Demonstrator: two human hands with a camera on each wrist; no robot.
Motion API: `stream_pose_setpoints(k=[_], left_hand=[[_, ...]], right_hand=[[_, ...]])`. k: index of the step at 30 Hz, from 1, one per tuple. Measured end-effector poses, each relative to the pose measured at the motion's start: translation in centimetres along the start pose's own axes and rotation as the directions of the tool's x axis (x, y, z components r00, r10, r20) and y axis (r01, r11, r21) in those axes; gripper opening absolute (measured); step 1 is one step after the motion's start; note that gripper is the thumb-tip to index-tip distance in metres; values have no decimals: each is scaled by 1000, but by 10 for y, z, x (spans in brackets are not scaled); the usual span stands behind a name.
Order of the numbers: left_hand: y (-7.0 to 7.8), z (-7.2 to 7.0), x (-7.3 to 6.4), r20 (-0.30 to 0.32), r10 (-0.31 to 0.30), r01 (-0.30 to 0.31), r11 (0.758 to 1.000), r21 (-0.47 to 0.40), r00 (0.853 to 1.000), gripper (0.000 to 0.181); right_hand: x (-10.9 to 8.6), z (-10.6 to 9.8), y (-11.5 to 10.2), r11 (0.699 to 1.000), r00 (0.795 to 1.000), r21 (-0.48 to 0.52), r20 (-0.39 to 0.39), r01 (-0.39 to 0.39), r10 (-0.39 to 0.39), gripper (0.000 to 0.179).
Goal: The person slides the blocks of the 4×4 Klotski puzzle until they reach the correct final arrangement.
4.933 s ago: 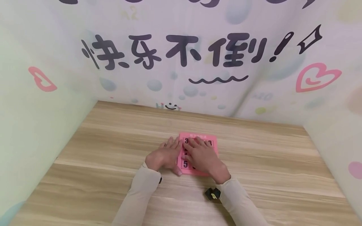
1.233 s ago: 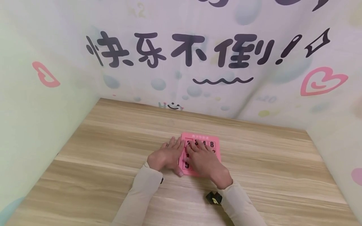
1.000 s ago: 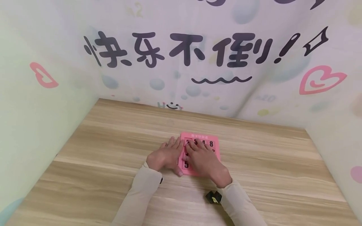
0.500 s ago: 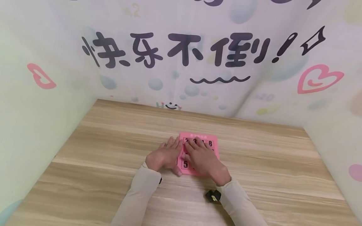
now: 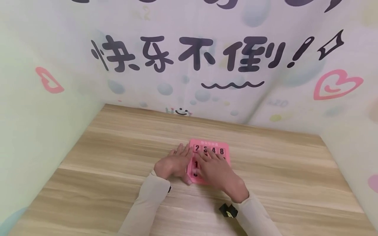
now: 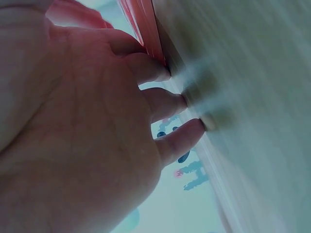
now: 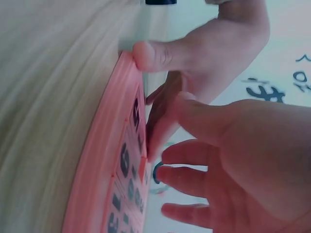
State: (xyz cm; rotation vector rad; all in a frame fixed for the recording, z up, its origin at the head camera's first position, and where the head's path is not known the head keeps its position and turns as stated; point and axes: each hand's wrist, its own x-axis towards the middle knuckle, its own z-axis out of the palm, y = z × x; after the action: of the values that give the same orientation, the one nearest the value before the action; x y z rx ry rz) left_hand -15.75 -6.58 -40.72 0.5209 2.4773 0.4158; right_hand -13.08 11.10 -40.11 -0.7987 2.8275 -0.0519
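Note:
A pink sliding number puzzle lies on the wooden table, its top row of tiles reading 2, 3, 4, 8. My left hand steadies its left side. The left thumb presses on the near corner, and the other fingertips rest on the table in the left wrist view. My right hand is over the puzzle with its fingers spread, hiding most of the middle and lower tiles. In the right wrist view the right thumb points toward the left hand and the right fingers are loosely extended, none holding a tile.
The wooden table runs back to a white printed cloth wall with black lettering. A pale wall encloses the left side. A small black device sits by the right sleeve.
The top-left tile read 3 at first; now it is 2, with 3 beside it. My right hand has drawn back slightly toward me and to the right. The left hand stays put.

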Motion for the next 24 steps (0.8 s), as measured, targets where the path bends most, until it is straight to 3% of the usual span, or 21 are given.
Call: stream_pose_setpoints(k=[9, 19, 24], left_hand=[[1, 2, 1, 2, -8, 8, 1000, -13, 1000, 122], [-1, -1, 1, 5, -1, 1, 1000, -5, 1000, 124], [1, 0, 2, 11, -5, 5, 1000, -13, 1000, 123]], right_hand=[[-21, 0, -7, 994, 998, -98, 23, 52, -50, 44], [-23, -4, -15, 994, 995, -99, 90, 55, -46, 44], [-22, -2, -13, 995, 995, -86, 86, 50, -42, 44]])
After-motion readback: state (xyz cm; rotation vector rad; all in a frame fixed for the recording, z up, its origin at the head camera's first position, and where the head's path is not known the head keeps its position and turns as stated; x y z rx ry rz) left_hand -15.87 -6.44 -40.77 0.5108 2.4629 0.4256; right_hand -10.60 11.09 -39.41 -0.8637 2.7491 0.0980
